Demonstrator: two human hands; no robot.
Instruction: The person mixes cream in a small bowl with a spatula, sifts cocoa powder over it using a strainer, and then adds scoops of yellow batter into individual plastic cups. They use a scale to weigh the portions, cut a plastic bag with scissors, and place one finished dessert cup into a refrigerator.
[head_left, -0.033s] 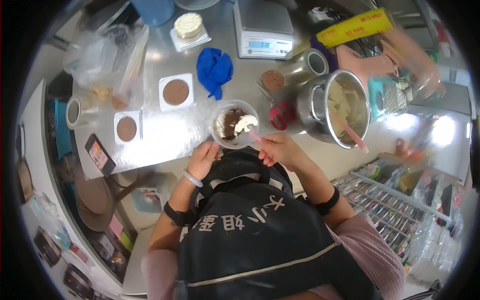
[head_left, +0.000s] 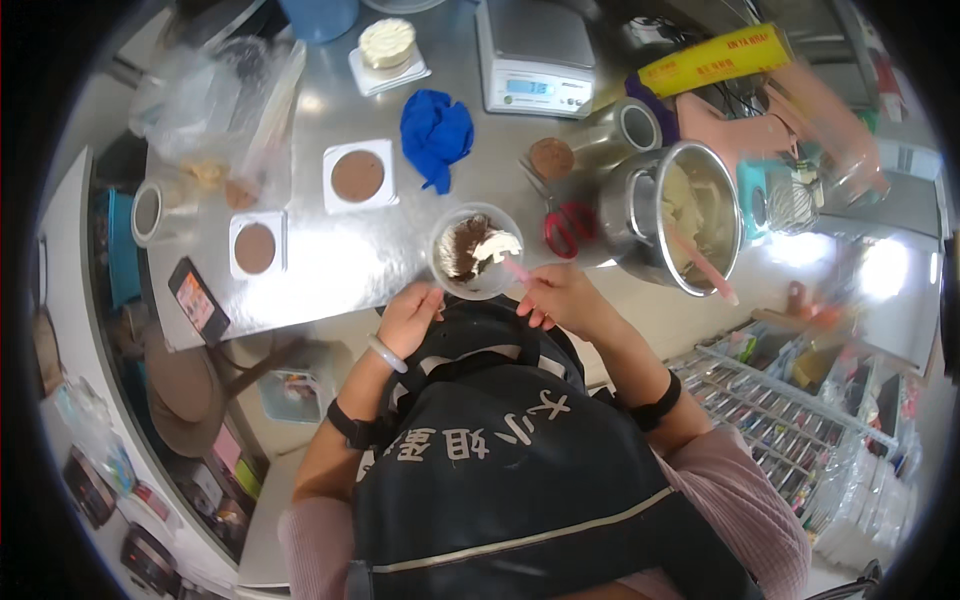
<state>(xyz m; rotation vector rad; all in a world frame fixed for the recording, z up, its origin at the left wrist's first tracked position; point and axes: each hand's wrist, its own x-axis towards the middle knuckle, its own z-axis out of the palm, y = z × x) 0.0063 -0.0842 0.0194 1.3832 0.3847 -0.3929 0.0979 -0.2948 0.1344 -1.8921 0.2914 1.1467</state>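
A clear plastic bowl [head_left: 482,290] sits at the table's near edge, with brown powder and white cream inside. My left hand [head_left: 410,316] is closed on the bowl's lower left rim, thumb and fingers together. The pink spatula [head_left: 515,270] is pinched in my right hand [head_left: 558,298]; its head lies in the bowl under a lump of cream. Red-handled scissors [head_left: 567,230] lie right of the bowl, and a crumpled blue cloth [head_left: 437,135] lies beyond it. Two brown cake rounds on white squares, the nearer-middle one [head_left: 357,176] and a smaller one [head_left: 255,248], stand to the left.
A steel pot [head_left: 632,215] holds pale cream and another pink spatula [head_left: 705,270]. Further back are a digital scale [head_left: 535,60], a cream-covered cake [head_left: 387,45], a yellow box [head_left: 715,60] and a pink mixer [head_left: 735,125]. A phone [head_left: 199,302] lies near the left edge.
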